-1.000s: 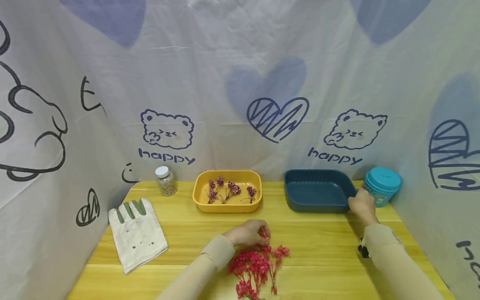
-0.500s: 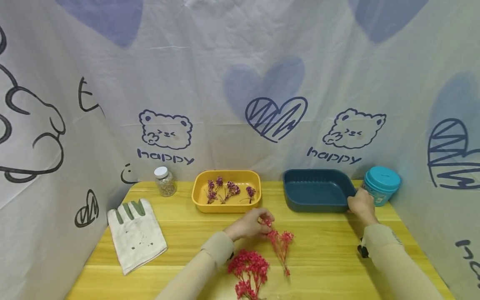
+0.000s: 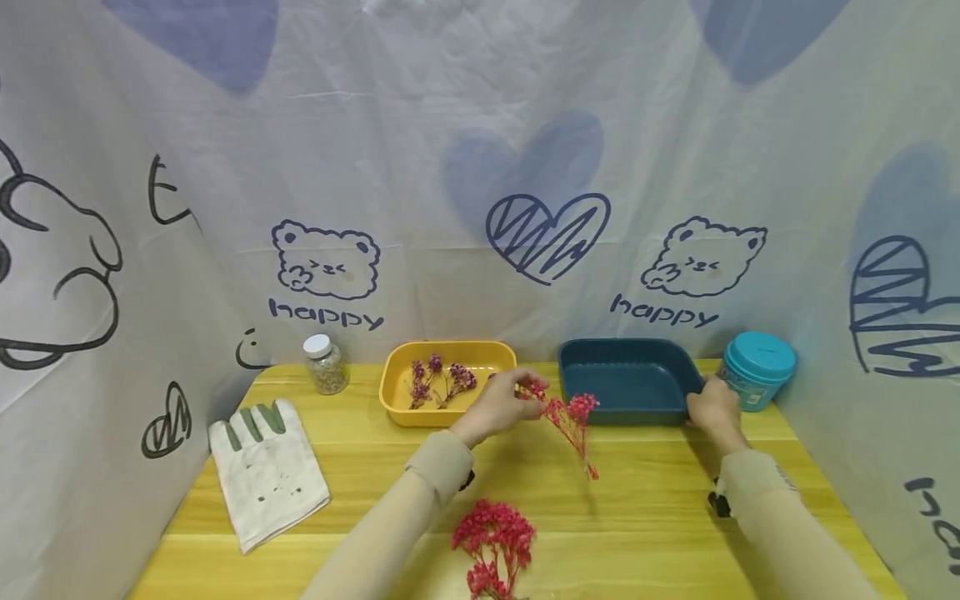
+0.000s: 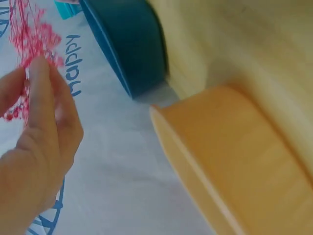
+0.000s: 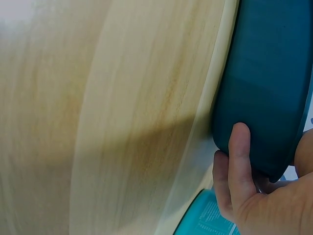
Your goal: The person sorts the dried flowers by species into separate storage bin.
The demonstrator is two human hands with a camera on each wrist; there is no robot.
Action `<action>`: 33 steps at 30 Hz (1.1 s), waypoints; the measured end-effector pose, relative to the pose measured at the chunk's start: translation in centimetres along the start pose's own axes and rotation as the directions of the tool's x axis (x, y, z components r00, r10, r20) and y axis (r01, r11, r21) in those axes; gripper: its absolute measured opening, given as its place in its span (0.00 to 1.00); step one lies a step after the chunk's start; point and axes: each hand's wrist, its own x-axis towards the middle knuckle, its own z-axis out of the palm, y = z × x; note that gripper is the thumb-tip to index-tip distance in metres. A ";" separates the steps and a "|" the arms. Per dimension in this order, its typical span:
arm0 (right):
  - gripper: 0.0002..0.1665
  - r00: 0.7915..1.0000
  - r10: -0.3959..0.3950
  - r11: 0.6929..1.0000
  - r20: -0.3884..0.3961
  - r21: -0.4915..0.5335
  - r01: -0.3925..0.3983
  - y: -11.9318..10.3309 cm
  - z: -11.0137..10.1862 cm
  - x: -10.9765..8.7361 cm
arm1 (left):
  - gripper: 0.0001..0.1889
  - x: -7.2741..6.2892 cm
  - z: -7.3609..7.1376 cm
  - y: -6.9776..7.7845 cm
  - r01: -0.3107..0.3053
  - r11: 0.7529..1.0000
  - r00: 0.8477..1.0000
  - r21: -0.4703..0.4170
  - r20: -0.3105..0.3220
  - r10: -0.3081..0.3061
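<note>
My left hand (image 3: 497,406) pinches a sprig of red dried flowers (image 3: 576,423) between thumb and fingers. Its stems hang down to the right, in front of the dark blue tray (image 3: 628,382). In the left wrist view the red blossoms (image 4: 36,41) show beyond the fingertips. With thumb by the rim and fingers on the outer wall (image 5: 264,98), my right hand (image 3: 716,412) grips that tray's front right corner. Another bunch of red dried flowers (image 3: 495,533) lies at the table's near side. Behind the left hand, the yellow tray (image 3: 442,417) holds purple dried flowers (image 3: 459,379), partly hidden.
A turquoise lidded tub (image 3: 759,367) stands right beside the right hand. At the back left is a small white-capped jar (image 3: 327,368). A white cloth (image 3: 272,483) with green stripes lies at the left. Printed fabric walls (image 3: 427,275) enclose the wooden table (image 3: 360,467).
My left hand has lifted the red sprig away from the bunch and carried it forward and right, toward the blue tray. The right hand keeps its grip on the tray's corner.
</note>
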 end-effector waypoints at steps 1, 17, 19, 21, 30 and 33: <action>0.33 1.000 0.002 1.000 0.002 0.002 -0.002 -0.1 0.0 0.0 | 0.17 0.2 -0.1 0.3 -0.018 1.000 1.000 0.021 -0.020 0.018; 0.36 1.000 0.016 0.999 0.017 0.046 -0.016 -0.1 0.5 0.2 | 0.19 5.8 0.4 1.6 -0.041 0.997 0.974 0.069 -0.218 0.055; 0.35 1.000 0.018 0.998 0.018 0.054 -0.019 -0.1 0.6 0.2 | 0.19 6.4 0.6 1.5 -0.035 0.997 0.969 0.069 -0.241 0.051; 0.35 1.000 0.020 0.998 0.022 0.059 -0.021 0.0 0.6 0.1 | 0.18 7.1 0.8 1.4 -0.032 0.994 0.960 0.103 -0.274 0.059; 0.37 0.999 0.034 0.997 0.031 0.067 -0.036 -0.3 0.5 0.0 | 0.17 9.3 2.7 1.1 -0.048 0.959 0.939 0.279 -0.316 0.139; 0.37 0.999 0.042 0.996 0.030 0.074 -0.044 -0.3 0.4 -0.1 | 0.18 9.6 3.5 1.2 -0.036 0.949 0.943 0.312 -0.304 0.136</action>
